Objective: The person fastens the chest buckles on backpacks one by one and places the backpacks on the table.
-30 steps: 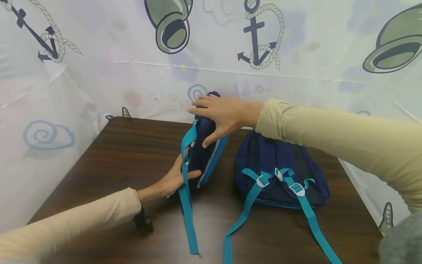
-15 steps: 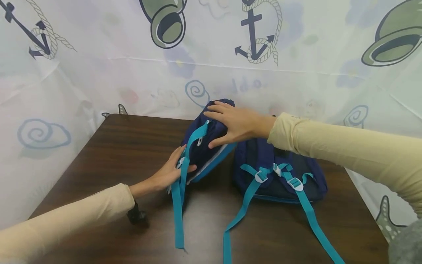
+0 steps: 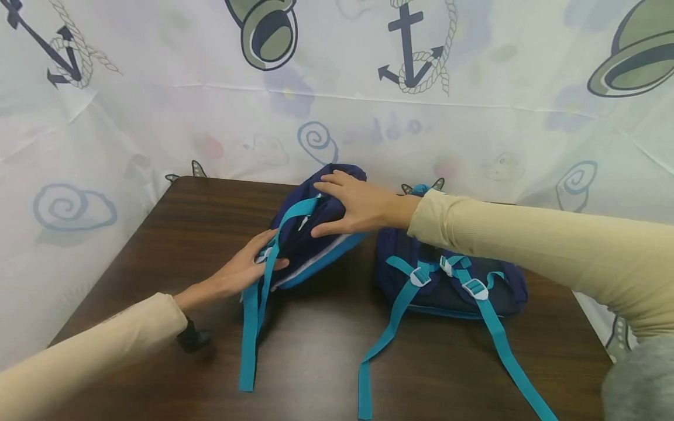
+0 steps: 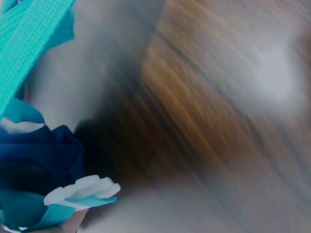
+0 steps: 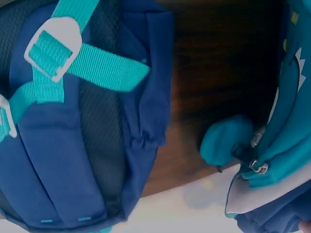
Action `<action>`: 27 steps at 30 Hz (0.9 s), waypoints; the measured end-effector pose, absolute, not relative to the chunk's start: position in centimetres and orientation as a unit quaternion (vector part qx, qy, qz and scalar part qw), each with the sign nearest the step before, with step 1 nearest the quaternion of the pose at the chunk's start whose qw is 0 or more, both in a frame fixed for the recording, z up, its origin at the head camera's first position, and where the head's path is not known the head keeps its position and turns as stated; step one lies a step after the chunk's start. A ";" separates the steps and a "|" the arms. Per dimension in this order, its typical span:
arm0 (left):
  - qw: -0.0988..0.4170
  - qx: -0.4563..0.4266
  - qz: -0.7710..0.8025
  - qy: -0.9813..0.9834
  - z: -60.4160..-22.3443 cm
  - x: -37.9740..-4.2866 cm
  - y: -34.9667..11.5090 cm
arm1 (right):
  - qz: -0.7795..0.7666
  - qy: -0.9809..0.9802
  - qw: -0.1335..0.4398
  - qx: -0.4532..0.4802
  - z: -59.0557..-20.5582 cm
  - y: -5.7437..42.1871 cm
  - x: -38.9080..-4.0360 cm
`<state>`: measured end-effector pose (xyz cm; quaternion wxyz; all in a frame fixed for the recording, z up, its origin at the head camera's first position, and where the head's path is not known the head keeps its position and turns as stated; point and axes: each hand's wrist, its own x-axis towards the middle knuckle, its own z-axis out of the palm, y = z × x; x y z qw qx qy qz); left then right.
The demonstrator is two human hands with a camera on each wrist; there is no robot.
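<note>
A small navy backpack [image 3: 305, 228] with a light blue front leans over on its side at mid table. My left hand [image 3: 239, 269] grips its near left end beside a turquoise strap [image 3: 250, 351], thumb on the side panel. Across its upper side my right hand [image 3: 358, 204] rests with fingers and thumb spread. In the right wrist view the held backpack's teal front [image 5: 291, 131] shows white tooth shapes and a round teal tag [image 5: 226, 141]. White buckle plastic [image 4: 82, 189] and strap webbing [image 4: 34, 43] appear in the left wrist view.
A second navy backpack [image 3: 453, 286] lies to the right, straps up, partly under my right forearm. Its two turquoise straps trail toward the table's front. The dark wood table [image 3: 316, 374] ends at a printed white curtain [image 3: 210, 117].
Both hands have tilted the left backpack over, turning more of its side panel upward. It has shifted left, its loose strap swinging left too. The second backpack stays put.
</note>
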<state>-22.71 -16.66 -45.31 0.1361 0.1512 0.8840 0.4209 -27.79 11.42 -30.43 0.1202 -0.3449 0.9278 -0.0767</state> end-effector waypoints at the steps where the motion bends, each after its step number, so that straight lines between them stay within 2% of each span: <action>1: 0.137 0.151 0.408 0.890 -45.2 -22.7 -17.1 | -0.079 0.926 0.126 -0.346 -30.8 11.3 -27.8; 8: 0.133 0.184 0.324 0.919 -44.0 -22.6 -20.3 | -0.075 0.919 0.181 -0.343 -34.7 10.5 -26.4; 11: 0.142 0.182 0.288 0.930 -43.3 -22.7 -21.2 | -0.075 0.917 0.187 -0.343 -36.3 10.2 -25.9; 19: 0.156 0.190 0.190 0.950 -42.5 -23.5 -22.9 | -0.082 0.917 0.176 -0.349 -39.5 8.5 -25.4; 27: 0.198 0.206 0.150 0.947 -42.1 -24.2 -23.7 | -0.074 0.922 0.128 -0.357 -43.0 7.2 -23.9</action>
